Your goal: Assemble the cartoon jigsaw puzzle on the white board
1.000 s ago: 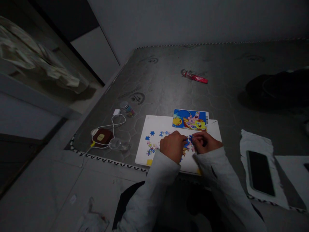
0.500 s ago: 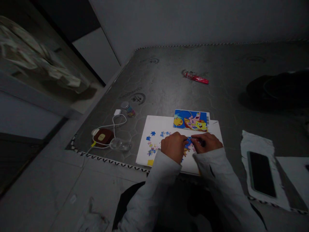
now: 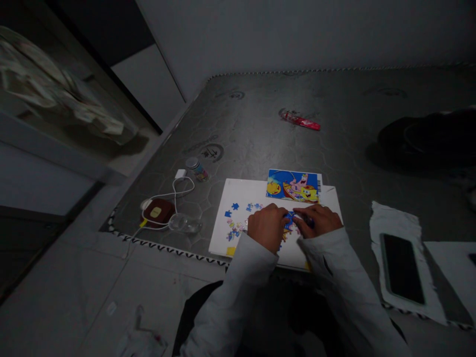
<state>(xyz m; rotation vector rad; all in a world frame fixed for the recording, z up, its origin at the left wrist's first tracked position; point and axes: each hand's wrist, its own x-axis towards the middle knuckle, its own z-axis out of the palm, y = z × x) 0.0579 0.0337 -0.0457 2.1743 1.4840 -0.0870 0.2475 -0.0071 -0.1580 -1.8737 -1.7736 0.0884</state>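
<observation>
"Where is the puzzle (image 3: 288, 225)?"

"On the board (image 3: 243, 189), its joined part between the two hands and partly hidden by them."

"How are the hands set?"

"The left hand (image 3: 267, 225) is curled, fingertips down at the puzzle's left side, probably to steady it. The right hand (image 3: 320, 221) faces it, thumb and forefinger bent close together over the right side, as fine work would call for. Whether either grips a piece, I can't tell; the fingers cover it."

"Why are the loose pieces (image 3: 235, 206) off to the left?"

"Likely so they're within reach without crowding the joined part."

"And the card (image 3: 293, 186)?"

"It lies picture up across the board's far edge, clear of both hands, which suits glancing at it to compare."

"The phone (image 3: 402, 267)?"

"On a white sheet (image 3: 377, 218) to the right, well apart from the board, perhaps to leave the elbows room."
</observation>
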